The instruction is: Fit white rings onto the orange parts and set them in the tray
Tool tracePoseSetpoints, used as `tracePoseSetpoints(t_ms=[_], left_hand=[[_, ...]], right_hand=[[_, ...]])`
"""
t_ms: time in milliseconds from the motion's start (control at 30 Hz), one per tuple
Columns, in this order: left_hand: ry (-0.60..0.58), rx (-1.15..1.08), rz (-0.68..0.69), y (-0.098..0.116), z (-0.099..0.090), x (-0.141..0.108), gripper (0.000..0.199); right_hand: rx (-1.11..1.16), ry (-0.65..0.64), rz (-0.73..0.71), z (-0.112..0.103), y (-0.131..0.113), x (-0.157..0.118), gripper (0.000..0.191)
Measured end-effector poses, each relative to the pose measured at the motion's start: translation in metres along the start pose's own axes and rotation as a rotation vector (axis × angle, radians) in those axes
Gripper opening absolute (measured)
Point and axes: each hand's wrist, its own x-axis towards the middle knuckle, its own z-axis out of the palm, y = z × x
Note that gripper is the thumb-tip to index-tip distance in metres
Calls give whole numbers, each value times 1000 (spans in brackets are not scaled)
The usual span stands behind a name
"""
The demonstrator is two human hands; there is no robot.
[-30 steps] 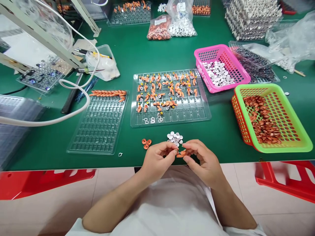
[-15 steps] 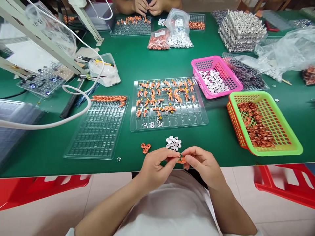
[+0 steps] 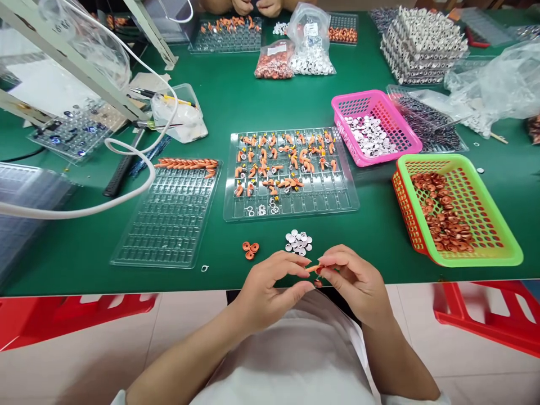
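Just above the table's front edge, my right hand [image 3: 356, 284] pinches a small curved orange plastic part [image 3: 313, 269] that looks like an earphone shell. The fingertips of my left hand [image 3: 270, 289] are at its left end, with the left thumb held apart below. A small copper-coloured round piece [image 3: 318, 283] shows under my right fingers; its hold is partly hidden. Beyond my hands lie a pile of white round caps [image 3: 298, 242] and several copper-coloured round caps [image 3: 250, 250]. Behind them is a clear tray [image 3: 291, 208] carrying orange parts and white rings.
Left stands a clear tray [image 3: 156, 247] with a row of orange parts, near a hammer [image 3: 122, 174] and white cable [image 3: 84, 212]. Right are a pink basket [image 3: 363, 160] of white caps and a green basket [image 3: 476, 261] of copper-coloured caps. Another person's hands [image 3: 257, 7] are across the table.
My left thumb has come away from the orange part and dropped lower. My right hand has shifted slightly right with the part, which now shows more between the hands. The view has tilted slightly.
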Motion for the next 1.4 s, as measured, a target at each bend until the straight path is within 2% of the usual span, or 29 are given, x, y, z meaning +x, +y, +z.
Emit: tracePoseSetpoints(t_ms=[167, 267, 367, 467, 600, 800, 1033, 1200, 1300, 1400], left_hand=[[-104, -226, -262, 2, 0, 4, 24], [-172, -412, -395, 1, 1, 7, 17], [-193, -690, -554, -1, 3, 10, 15], [-213, -829, -640, -1, 5, 15, 21], [-236, -874, -659, -1, 5, 17, 21], [-225, -958, -610, -9, 5, 14, 16], [-224, -960, -625, -12, 6, 13, 15], [-204, -817, -586, -6, 6, 14, 12], [-155, -693, -537, -5, 4, 14, 13], [-176, -657, -532, -6, 2, 13, 14]], right_hand=[[-52, -39, -101, 2, 0, 0, 33], [-21, -27, -138, 4, -1, 1, 39], [-25, -4, -158, 3, -1, 2, 42], [-71, 5, -209, 3, -2, 4, 44], [-49, -18, -220, 2, -3, 4, 44], [89, 20, -59, -1, 0, 1, 37], [60, -17, 34, -1, -2, 2, 22], [-1, -15, 41, 1, -6, 6, 12], [-6, 6, 0, 3, -5, 6, 14], [1, 35, -27, 4, -2, 4, 18]])
